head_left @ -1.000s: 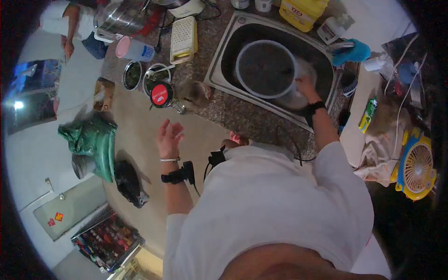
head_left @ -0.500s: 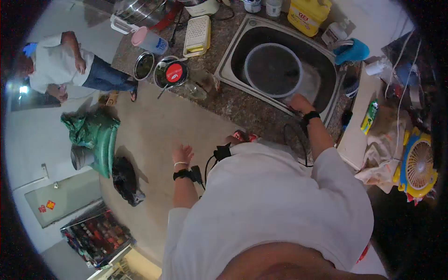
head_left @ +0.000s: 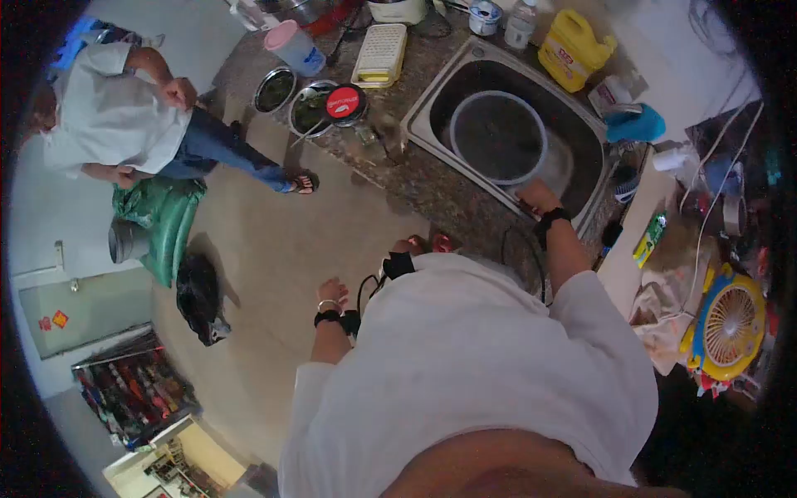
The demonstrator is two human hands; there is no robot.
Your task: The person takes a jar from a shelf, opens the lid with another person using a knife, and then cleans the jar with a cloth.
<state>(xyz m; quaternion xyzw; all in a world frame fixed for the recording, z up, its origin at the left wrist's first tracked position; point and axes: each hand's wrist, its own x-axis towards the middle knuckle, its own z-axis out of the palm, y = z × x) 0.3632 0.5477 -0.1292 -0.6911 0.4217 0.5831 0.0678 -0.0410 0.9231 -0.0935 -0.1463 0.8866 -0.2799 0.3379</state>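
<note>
My left hand [head_left: 333, 294] hangs over the floor beside my body, holding nothing, its fingers loosely apart. At the near rim of the steel sink [head_left: 426, 133] is my right hand [head_left: 538, 197], its fingers curled downward. Whether it grips the rim or something small is hidden. Just beyond that hand, a round basin [head_left: 500, 137] with a pale rim sits inside the sink, dark within. A blue cloth or glove [head_left: 635, 124] lies at the sink's right corner.
On the counter are a yellow jug [head_left: 573, 51], a grater [head_left: 381, 55], a pink-lidded container [head_left: 295, 48] and bowls of greens [head_left: 274, 90]. A person [head_left: 124, 116] stands at left near green sacks [head_left: 170, 241]. A yellow-blue fan [head_left: 728, 324] stands at right.
The person at left has stepped closer along the counter. My left hand's fingers have drawn in a little. My right hand stays at the sink rim; the view has shifted slightly.
</note>
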